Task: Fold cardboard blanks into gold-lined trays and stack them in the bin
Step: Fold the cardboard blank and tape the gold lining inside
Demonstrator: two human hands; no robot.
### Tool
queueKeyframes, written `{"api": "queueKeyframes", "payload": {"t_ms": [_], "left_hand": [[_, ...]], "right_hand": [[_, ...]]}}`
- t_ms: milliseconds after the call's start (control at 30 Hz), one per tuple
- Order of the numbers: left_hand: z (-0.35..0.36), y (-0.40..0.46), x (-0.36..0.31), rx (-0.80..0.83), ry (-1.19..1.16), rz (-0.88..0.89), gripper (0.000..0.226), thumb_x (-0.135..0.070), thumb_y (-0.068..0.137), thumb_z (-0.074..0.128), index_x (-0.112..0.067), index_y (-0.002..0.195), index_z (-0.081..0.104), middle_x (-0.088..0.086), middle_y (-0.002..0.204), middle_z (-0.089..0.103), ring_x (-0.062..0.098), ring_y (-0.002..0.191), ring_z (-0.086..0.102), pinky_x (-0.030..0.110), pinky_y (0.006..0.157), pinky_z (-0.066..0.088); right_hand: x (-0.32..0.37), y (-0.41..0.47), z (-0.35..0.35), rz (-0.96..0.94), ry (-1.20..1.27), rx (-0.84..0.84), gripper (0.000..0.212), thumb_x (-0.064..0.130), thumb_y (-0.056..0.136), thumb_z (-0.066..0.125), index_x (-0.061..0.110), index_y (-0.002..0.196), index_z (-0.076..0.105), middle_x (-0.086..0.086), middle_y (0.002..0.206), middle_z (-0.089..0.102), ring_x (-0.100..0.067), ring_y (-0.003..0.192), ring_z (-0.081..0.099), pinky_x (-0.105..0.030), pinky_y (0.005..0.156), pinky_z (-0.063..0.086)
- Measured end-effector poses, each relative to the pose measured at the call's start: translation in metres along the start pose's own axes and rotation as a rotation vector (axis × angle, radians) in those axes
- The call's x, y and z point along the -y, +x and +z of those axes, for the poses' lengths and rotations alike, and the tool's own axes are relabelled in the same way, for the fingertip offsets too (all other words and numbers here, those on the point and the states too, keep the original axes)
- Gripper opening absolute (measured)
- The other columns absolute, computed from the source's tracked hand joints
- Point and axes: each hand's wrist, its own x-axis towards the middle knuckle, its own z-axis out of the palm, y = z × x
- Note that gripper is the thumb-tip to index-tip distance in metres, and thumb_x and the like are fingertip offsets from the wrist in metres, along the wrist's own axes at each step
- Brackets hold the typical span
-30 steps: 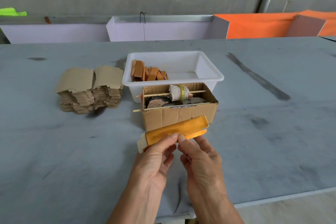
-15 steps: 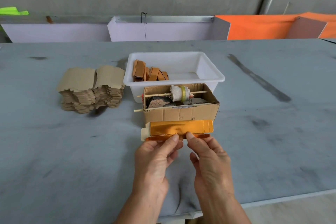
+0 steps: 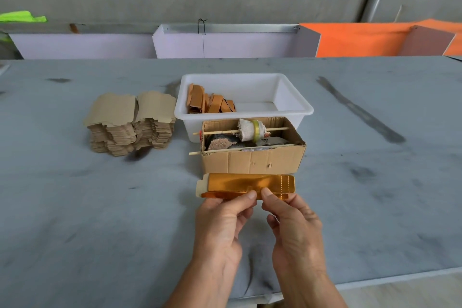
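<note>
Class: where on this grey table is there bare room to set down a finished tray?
Bare grey table lies right of the brown cardboard box and white plastic bin, and near-left below the stack of tan blanks. The centre is crowded: both hands pinch the gold-lined blank there.

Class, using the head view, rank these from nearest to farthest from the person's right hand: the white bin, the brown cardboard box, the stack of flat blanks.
From the right hand:
1. Brown cardboard box, just beyond the fingertips.
2. White bin, behind that box.
3. Stack of flat blanks, far off to the left.
</note>
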Motion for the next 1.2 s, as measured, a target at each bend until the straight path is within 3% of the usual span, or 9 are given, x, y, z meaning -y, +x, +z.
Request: {"api": "queueKeyframes", "payload": {"t_ms": [200,400,500,633,900,1100,1200], "left_hand": [[0.001,0.003,-0.007,-0.017,-0.102,-0.086,0.023,0.002,0.058,0.072,-0.007,0.077,0.063,0.006,0.061,0.069,0.013,0.05,0.065,0.021,0.047,0.052],[0.004,0.002,-0.005,-0.104,-0.041,0.006,0.019,0.009,0.069,0.071,-0.007,0.069,0.062,0.006,0.055,0.067,0.015,0.044,0.062,0.019,0.043,0.05],[0.0,0.0,-0.009,-0.037,-0.054,-0.047,0.01,0.0,0.074,0.07,-0.004,0.079,0.062,0.011,0.061,0.069,0.019,0.051,0.067,0.022,0.046,0.053],[-0.008,-0.001,-0.016,-0.01,-0.05,-0.02,0.015,-0.015,0.08,0.066,-0.005,0.088,0.06,0.017,0.069,0.071,0.025,0.059,0.07,0.027,0.049,0.056],[-0.014,-0.004,-0.022,-0.065,-0.005,0.096,0.009,-0.013,0.075,0.069,-0.006,0.077,0.064,0.011,0.059,0.069,0.019,0.05,0.067,0.021,0.043,0.052],[-0.018,-0.001,-0.033,-0.037,0.027,0.109,0.004,-0.009,0.077,0.068,-0.009,0.076,0.065,0.008,0.061,0.069,0.018,0.05,0.066,0.022,0.043,0.051],[-0.02,0.002,-0.04,-0.063,0.005,0.134,0.011,-0.002,0.077,0.068,-0.009,0.072,0.063,0.006,0.057,0.066,0.014,0.047,0.063,0.021,0.043,0.051]], "right_hand": [[0.004,0.004,-0.002,-0.004,-0.041,0.002,0.024,0.005,0.07,0.074,0.018,0.054,0.062,0.004,0.057,0.062,-0.01,0.06,0.053,-0.028,0.071,0.037],[0.003,0.007,-0.006,0.021,-0.07,0.005,0.03,0.004,0.073,0.073,0.02,0.049,0.063,0.005,0.054,0.058,-0.008,0.057,0.051,-0.026,0.065,0.036],[0.005,0.01,-0.007,0.076,-0.033,0.009,0.023,0.005,0.073,0.073,0.018,0.058,0.062,0.001,0.058,0.058,-0.011,0.058,0.053,-0.026,0.063,0.037],[0.011,0.012,-0.006,0.122,-0.014,0.038,0.016,0.006,0.076,0.072,0.016,0.067,0.063,0.0,0.061,0.06,-0.008,0.055,0.057,-0.023,0.059,0.041],[0.015,0.012,0.005,0.121,-0.111,0.116,0.017,0.004,0.07,0.075,0.017,0.069,0.064,0.004,0.058,0.062,-0.01,0.058,0.06,-0.025,0.063,0.042],[0.026,0.021,0.021,0.093,-0.209,0.11,0.02,0.003,0.069,0.077,0.014,0.074,0.061,0.004,0.056,0.066,-0.007,0.051,0.064,-0.027,0.06,0.043],[0.034,0.028,0.029,0.107,-0.209,0.157,0.018,0.004,0.069,0.076,0.014,0.072,0.062,0.001,0.059,0.066,-0.01,0.054,0.064,-0.026,0.059,0.043]]}}
